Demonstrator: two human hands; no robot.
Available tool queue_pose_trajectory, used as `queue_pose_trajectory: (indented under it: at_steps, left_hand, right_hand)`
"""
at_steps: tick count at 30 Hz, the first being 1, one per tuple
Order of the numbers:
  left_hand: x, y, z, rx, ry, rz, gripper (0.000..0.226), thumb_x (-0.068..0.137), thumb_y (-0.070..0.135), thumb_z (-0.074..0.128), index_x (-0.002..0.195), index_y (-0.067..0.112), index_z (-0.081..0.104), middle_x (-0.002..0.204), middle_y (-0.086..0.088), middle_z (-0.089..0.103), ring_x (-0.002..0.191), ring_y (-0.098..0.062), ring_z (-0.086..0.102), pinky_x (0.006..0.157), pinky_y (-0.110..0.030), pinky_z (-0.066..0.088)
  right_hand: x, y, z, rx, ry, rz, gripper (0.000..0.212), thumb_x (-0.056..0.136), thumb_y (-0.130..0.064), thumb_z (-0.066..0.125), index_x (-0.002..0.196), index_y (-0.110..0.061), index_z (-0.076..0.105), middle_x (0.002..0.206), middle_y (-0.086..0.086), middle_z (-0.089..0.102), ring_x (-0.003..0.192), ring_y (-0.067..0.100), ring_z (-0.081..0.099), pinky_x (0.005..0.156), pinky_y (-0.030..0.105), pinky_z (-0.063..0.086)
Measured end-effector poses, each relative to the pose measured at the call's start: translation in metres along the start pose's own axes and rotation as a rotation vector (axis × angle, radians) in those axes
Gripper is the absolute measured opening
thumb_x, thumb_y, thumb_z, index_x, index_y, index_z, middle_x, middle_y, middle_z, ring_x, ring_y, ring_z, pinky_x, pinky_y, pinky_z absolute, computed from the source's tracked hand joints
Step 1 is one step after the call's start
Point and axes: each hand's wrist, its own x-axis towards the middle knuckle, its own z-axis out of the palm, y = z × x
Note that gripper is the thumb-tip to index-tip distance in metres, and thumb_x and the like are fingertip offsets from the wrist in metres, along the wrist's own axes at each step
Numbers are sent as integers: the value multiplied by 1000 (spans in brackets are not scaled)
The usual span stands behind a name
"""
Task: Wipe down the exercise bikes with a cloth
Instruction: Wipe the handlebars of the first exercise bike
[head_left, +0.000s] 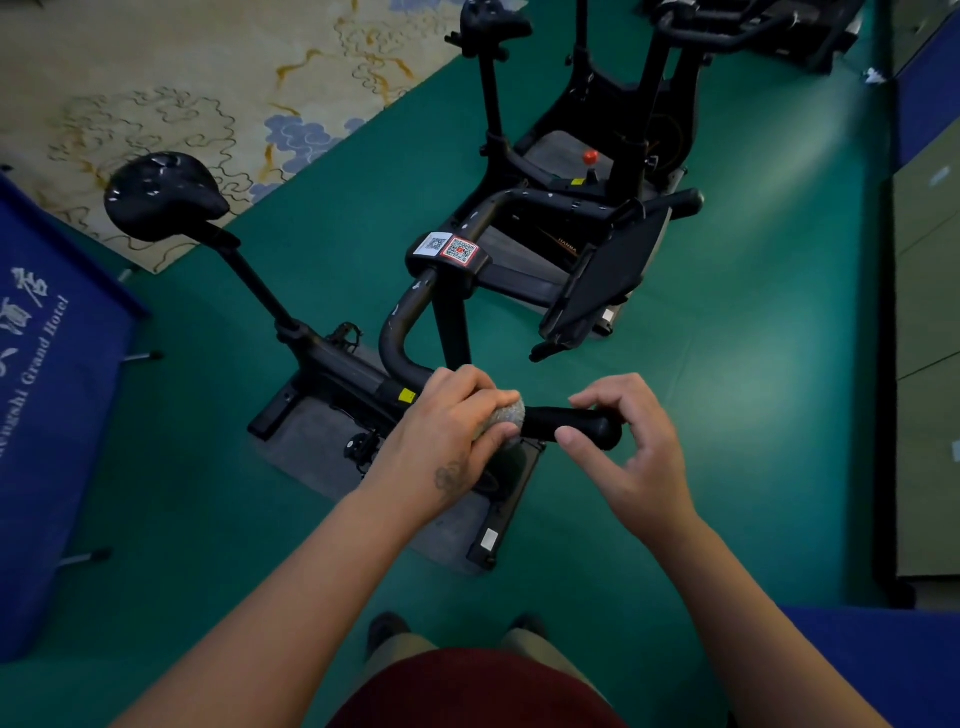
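Observation:
A black exercise bike (332, 364) stands on the green floor below me, its saddle (161, 195) at the left. My left hand (447, 431) grips a small grey cloth (506, 415) wrapped round the near handlebar grip (566, 423). My right hand (634, 447) is at the end of that grip, thumb under it and fingers curled loosely above; how firmly it holds is unclear. Two QR stickers (449, 248) sit on the handlebar clamp.
A second black bike (587, 171) stands just beyond, with a red knob (590, 156). A blue banner (47, 395) is at the left and a blue surface (878, 660) at the lower right. Patterned carpet (182, 78) lies at the top left. My feet (387, 631) are below.

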Motion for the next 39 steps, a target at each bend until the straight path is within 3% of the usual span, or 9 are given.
queue_pose_trajectory:
  at_steps: [8, 19, 24, 28, 34, 39]
  left_hand:
    - [-4, -13, -6, 20, 46, -129, 41, 103, 37, 65, 136, 14, 71, 118, 6, 56, 109, -14, 51, 91, -26, 45]
    - [-1, 0, 4, -41, 49, -114, 38, 101, 33, 72, 135, 15, 72, 117, 2, 55, 110, -18, 52, 93, -30, 47]
    - [-11, -21, 0, -25, 103, -187, 39, 100, 34, 71, 134, 16, 73, 118, 3, 54, 113, -18, 52, 99, -26, 42]
    - [-11, -31, -3, -22, 126, -259, 38, 100, 34, 72, 134, 17, 73, 115, 4, 52, 112, -17, 52, 98, -29, 44]
    - [-5, -12, 3, -40, 97, -200, 38, 102, 33, 71, 135, 14, 72, 118, 3, 55, 112, -15, 50, 97, -22, 37]
    - [-5, -4, 10, -59, 100, -153, 37, 101, 31, 73, 133, 14, 73, 117, 1, 56, 108, -18, 51, 95, -21, 37]
  right_hand:
    - [-7, 1, 4, -13, 9, 8, 20, 89, -17, 79, 104, -10, 68, 104, 3, 61, 103, 24, 60, 90, 28, 45]
    - [1, -5, 3, -152, -52, -7, 30, 86, -14, 82, 111, -14, 66, 110, -4, 59, 107, 12, 59, 91, 23, 46]
    - [2, -4, 3, -186, -89, 0, 30, 86, -8, 83, 109, -16, 66, 109, -5, 58, 106, 13, 58, 89, 32, 49]
    - [1, -4, 5, -150, -73, 10, 26, 88, -10, 81, 107, -16, 64, 107, -5, 58, 105, 14, 58, 90, 31, 48]
    - [1, -4, 8, -157, -63, 6, 24, 88, -10, 79, 106, -15, 65, 107, -5, 57, 103, 15, 58, 87, 34, 50]
    - [11, -15, -6, -298, -197, -7, 23, 90, -23, 79, 108, -27, 66, 111, -15, 55, 97, 12, 61, 78, 42, 55]
